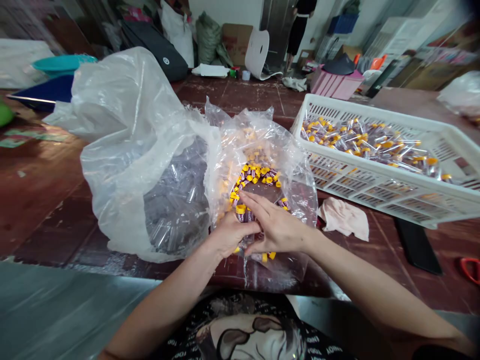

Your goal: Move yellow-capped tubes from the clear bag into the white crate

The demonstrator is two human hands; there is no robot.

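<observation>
Left hand [229, 235]: cupped, fingers curled in against a mass of yellow-capped tubes [255, 175]; cannot tell whether it grips any. Right hand [275, 227]: lies just above and across the left, fingers extended and slightly spread, not closed on anything visible; fingertips [243, 196] at the tubes.

Tubes sit inside an open clear plastic bag [290, 165], its mouth crumpled outward, on a worn dark red worktable [48, 215]. Contents of the tubes look dark and banded; detail too small to tell. Both hands are inside the bag opening or at its near edge.

Beside the bag on the left, touching it, lies a larger clear polythene bag [112, 150] holding uncapped clear plastic tubes [176, 210]. To the right stands a white slotted plastic crate [360, 187] with a layer of similar capped tubes [367, 142], many in clear wrapping. Just below the crate: a crumpled pink cloth [343, 218] and a flat black object [418, 245]. A red item [470, 270] is cut off at the right edge. Beyond the table, a second person [298, 30] stands among bags and boxes.
</observation>
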